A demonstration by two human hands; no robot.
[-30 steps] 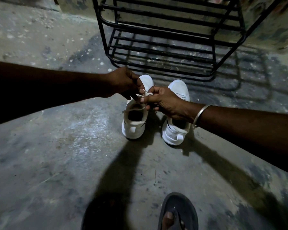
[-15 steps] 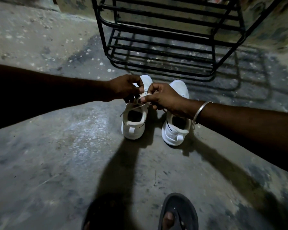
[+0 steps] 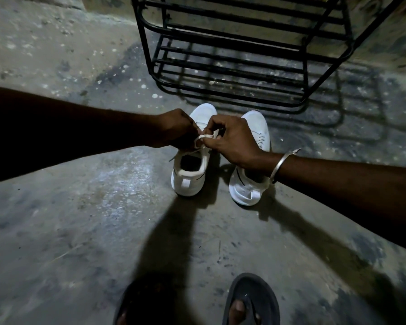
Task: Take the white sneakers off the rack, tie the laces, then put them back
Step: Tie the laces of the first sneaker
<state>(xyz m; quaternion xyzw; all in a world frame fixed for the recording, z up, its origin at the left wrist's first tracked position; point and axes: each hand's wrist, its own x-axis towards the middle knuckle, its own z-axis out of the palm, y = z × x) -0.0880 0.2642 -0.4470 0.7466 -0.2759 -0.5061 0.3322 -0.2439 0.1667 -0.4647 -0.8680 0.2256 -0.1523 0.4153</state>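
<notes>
Fingers [image 3: 205, 143] of the right hand [image 3: 232, 141] pinch a loop of lace [image 3: 203, 137], and the left hand [image 3: 174, 129] closes on the same lace from the other side — both over the left sneaker [image 3: 189, 177]. It stands on the floor [image 3: 92, 207] beside the right sneaker [image 3: 256, 127], just in front of the rack [image 3: 232, 73]. The likely risk: the loop slips from the pinch in this dim light, or an uneven pull drags the light sneaker sideways — leaving a slack knot.

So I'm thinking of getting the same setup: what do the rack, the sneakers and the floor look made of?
Rack: probably painted metal, judging by its thin black bent bars with a dull sheen. White sneakers: smooth synthetic or leather-like upper, matte; flat fabric laces. Floor: bare cement, rough, stained and speckled.
</notes>
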